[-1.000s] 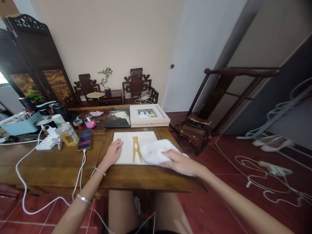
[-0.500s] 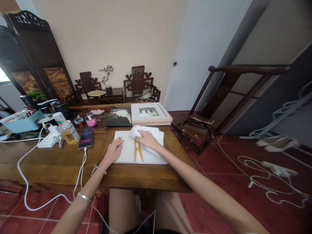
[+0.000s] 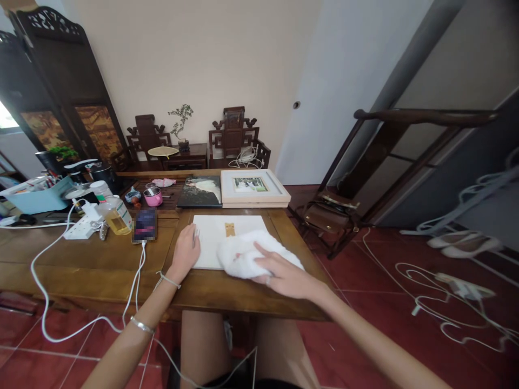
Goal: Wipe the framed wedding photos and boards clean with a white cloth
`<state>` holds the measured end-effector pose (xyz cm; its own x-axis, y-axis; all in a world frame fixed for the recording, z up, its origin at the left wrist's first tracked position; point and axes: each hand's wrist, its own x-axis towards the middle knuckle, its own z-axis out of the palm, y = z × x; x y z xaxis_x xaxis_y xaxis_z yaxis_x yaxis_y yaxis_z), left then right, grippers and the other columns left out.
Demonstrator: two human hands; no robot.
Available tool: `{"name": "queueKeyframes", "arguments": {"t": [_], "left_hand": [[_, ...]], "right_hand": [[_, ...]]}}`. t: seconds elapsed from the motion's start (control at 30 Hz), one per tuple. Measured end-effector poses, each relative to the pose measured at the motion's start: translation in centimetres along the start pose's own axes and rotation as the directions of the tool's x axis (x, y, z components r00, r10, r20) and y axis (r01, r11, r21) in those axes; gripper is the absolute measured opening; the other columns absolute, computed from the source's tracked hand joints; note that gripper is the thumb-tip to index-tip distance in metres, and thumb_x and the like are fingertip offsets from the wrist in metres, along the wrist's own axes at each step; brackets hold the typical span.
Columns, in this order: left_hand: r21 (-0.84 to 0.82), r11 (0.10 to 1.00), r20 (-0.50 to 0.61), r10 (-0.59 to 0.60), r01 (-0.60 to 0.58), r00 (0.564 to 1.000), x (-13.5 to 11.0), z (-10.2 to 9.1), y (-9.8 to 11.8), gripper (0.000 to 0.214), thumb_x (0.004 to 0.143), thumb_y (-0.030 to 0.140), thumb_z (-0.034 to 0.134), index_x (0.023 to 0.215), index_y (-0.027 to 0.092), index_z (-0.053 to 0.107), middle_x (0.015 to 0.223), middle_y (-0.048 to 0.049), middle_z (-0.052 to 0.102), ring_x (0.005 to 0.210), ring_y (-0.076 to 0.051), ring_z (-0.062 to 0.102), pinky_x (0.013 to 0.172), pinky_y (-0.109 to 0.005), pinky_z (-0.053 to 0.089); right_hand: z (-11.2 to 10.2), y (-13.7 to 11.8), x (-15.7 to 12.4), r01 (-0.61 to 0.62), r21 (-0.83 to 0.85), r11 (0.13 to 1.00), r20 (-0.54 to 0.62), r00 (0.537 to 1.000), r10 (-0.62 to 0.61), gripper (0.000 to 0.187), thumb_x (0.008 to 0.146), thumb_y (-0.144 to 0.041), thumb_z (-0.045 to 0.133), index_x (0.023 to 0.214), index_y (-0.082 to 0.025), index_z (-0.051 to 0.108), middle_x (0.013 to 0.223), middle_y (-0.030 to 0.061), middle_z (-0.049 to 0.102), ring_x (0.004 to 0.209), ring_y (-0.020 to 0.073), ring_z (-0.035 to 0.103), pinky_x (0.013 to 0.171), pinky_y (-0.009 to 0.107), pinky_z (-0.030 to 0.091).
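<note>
1. Right hand [image 3: 284, 275] lies palm down on a white cloth [image 3: 243, 254], fingers stretched out flat over it, not curled around it.
2. Cloth is bunched on the near right part of a white board [image 3: 211, 237] and spills over the board's right edge onto the worktop [image 3: 101, 265].
3. Left hand [image 3: 185, 253] is open and flat, fingers together, resting on the board's left edge.
4. Board lies flat near the front edge of the worktop, right of centre. A gold shape [image 3: 230, 229] on it shows just beyond the cloth.
5. Framed picture [image 3: 253, 186] and a dark picture [image 3: 200, 192] lie side by side at the back edge, behind the board.
6. Phone [image 3: 145, 225] with a white cable sits left of the board, and a bottle [image 3: 117, 215], pink cup [image 3: 154, 197] and power strip [image 3: 81, 229] sit further left.
</note>
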<state>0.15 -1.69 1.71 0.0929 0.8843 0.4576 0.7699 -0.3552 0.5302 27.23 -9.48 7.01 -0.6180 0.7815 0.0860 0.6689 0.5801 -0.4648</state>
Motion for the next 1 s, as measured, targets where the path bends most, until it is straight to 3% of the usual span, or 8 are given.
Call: {"name": "queueKeyframes", "arguments": {"t": [0.13,0.2,0.37,0.53,0.67,0.87,0.93,1.0], "left_hand": [[0.119,0.982,-0.07,-0.141,0.148,0.988,-0.4,0.3,-0.2,0.036,0.082,0.025,0.048,0.112,0.009,0.061,0.132,-0.0219,0.051,0.128,-0.036,0.041,0.106,-0.053,0.031],[0.081,0.982,-0.066,-0.167,0.172,0.984,-0.3,0.7,-0.7,0.033,0.081,0.026,0.049,0.107,0.011,0.063,0.13,-0.0192,0.054,0.128,-0.035,0.042,0.107,-0.052,0.03],[-0.134,0.953,-0.071,-0.284,0.273,0.956,0.7,1.5,-2.3,0.025,0.078,0.032,0.056,0.096,0.018,0.067,0.126,-0.0115,0.06,0.133,-0.034,0.037,0.11,-0.054,0.023],[-0.333,0.845,0.079,-0.416,0.417,0.906,1.2,0.4,-1.5,0.029,0.081,0.029,0.054,0.106,0.017,0.064,0.141,-0.0126,0.046,0.141,-0.033,0.019,0.112,-0.055,0.016],[-0.592,0.669,0.283,-0.349,0.449,0.893,0.9,-1.4,0.5,0.047,0.089,0.029,0.044,0.135,0.017,0.041,0.135,-0.0104,0.054,0.123,-0.027,0.051,0.099,-0.042,0.045],[-0.699,0.539,0.283,-0.396,0.471,0.874,-0.8,-3.4,4.3,0.064,0.093,0.04,0.039,0.147,0.017,0.015,0.141,-0.0107,0.047,0.119,-0.024,0.056,0.097,-0.035,0.049],[-0.741,0.492,0.288,-0.382,0.457,0.878,-1.3,-3.8,6.1,0.064,0.095,0.037,0.032,0.149,0.02,0.001,0.142,-0.0083,0.045,0.121,-0.022,0.054,0.099,-0.036,0.047],[-0.802,0.401,0.274,-0.412,0.442,0.869,-1.6,-4.4,8.1,0.06,0.096,0.031,0.027,0.148,0.02,-0.002,0.142,-0.0077,0.046,0.123,-0.02,0.052,0.101,-0.036,0.045]], "right_hand": [[-0.1,4.3,-1.1,-0.188,0.067,0.98,-0.223,0.954,0.198,0.021,0.086,-0.034,0.043,0.072,-0.022,0.054,0.074,0.0034,0.06,0.093,0.0286,0.059,0.087,0.041,0.042],[-0.3,5.4,-1.0,-0.202,0.141,0.969,-0.289,0.928,0.236,0.025,0.086,-0.038,0.041,0.07,-0.022,0.052,0.07,0.002,0.059,0.078,0.0247,0.058,0.079,0.038,0.045],[-0.7,5.5,-0.2,-0.172,0.252,0.952,-0.33,0.91,0.252,0.028,0.082,-0.042,0.045,0.065,-0.021,0.049,0.067,-0.0002,0.057,0.069,0.0202,0.052,0.067,0.03,0.042],[-0.4,5.3,0.2,-0.166,0.304,0.938,-0.345,0.899,0.271,0.027,0.081,-0.041,0.046,0.063,-0.021,0.047,0.066,-0.0011,0.055,0.067,0.0186,0.049,0.066,0.029,0.04],[-0.4,5.4,-0.1,-0.173,0.301,0.938,-0.351,0.895,0.277,0.029,0.082,-0.043,0.046,0.063,-0.021,0.047,0.066,-0.0005,0.055,0.067,0.0191,0.049,0.066,0.029,0.041],[-0.8,2.1,0.8,-0.189,0.134,0.973,-0.352,0.909,0.225,0.025,0.086,-0.039,0.044,0.071,-0.021,0.055,0.074,0.002,0.061,0.076,0.0229,0.055,0.084,0.04,0.043],[-1.0,-0.4,1.8,-0.123,0.052,0.991,-0.319,0.938,0.133,0.022,0.087,-0.032,0.042,0.073,-0.021,0.055,0.073,0.0021,0.062,0.08,0.0238,0.057,0.096,0.046,0.037],[-1.2,-3.2,2.6,0.004,0.011,1.0,-0.281,0.96,-0.001,0.018,0.086,-0.022,0.042,0.075,-0.021,0.056,0.076,0.0024,0.064,0.086,0.0242,0.06,0.103,0.049,0.03]]}}
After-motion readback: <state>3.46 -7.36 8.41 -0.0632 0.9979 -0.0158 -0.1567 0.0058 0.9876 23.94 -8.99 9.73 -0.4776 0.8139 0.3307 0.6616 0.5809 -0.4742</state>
